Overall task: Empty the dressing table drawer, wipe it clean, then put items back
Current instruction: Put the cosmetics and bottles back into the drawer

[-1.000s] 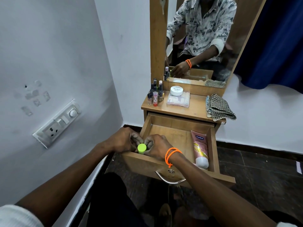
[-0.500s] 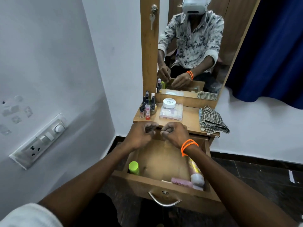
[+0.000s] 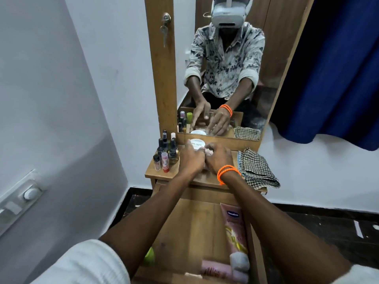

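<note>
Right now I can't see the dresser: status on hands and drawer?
Both hands, left and right, on the white jar and packet on top. Drawer open, lotion tube inside. Nothing blocking.

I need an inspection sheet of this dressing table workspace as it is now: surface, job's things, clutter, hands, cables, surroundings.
Surface: wooden tabletop, crowded.
Job's things: open drawer holds a pink lotion tube, a green-capped bottle, a pink item.
Clutter: small bottles, white jar, checked cloth.
Hands: left hand and right hand reach at the jar; grip hidden.
Cables: nothing seen.
Surroundings: mirror, key, wall switchboard, blue curtain.
</note>
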Available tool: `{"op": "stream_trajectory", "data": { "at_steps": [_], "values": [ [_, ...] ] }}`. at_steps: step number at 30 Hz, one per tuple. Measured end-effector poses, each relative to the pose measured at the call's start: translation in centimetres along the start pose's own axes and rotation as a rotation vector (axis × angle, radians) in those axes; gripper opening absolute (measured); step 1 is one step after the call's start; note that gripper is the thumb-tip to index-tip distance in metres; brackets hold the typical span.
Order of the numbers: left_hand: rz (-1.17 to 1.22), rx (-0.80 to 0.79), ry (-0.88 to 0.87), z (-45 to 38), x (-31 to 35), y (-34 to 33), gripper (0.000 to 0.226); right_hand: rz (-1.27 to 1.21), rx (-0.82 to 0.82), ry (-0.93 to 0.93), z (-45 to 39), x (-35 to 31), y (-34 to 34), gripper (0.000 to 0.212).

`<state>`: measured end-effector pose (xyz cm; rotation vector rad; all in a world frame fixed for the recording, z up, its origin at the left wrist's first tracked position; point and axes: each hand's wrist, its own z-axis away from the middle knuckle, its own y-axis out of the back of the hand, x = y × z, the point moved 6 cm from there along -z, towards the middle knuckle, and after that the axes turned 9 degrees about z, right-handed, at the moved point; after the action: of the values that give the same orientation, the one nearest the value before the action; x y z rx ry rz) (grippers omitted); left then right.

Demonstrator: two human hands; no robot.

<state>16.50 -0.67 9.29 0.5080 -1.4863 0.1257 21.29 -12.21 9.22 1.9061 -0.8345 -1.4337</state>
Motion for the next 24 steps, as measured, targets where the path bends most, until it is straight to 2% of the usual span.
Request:
{"op": "stream_trajectory", "data": {
  "at_steps": [2,5,7,12,18,24],
  "values": [
    [0.016,0.034,0.034,-1.1,-0.6,-0.3,0.058,0.007,-0.045,0.010,-0.8,-0.2,-0.6,0.034],
    [0.007,0.058,0.030,-1.6,-0.6,-0.5,0.041,0.061,-0.115,0.040,-1.6,-0.4,-1.2,0.039],
    [-0.023,0.070,0.008,-1.8,-0.5,-0.7,0.037,0.058,-0.129,0.031,-1.8,-0.2,-1.6,0.039],
    [-0.040,0.080,-0.025,-1.4,0.1,-1.0,0.044,-0.052,-0.098,-0.021,-1.7,0.2,-1.3,0.037],
    [0.013,0.084,-0.017,-0.2,0.9,-1.0,0.040,-0.145,-0.069,-0.051,-1.2,0.5,0.0,0.034],
    [0.099,0.116,0.013,1.5,1.4,-0.1,0.042,-0.162,-0.026,-0.049,0.4,0.0,2.0,0.035]
  ]
}}
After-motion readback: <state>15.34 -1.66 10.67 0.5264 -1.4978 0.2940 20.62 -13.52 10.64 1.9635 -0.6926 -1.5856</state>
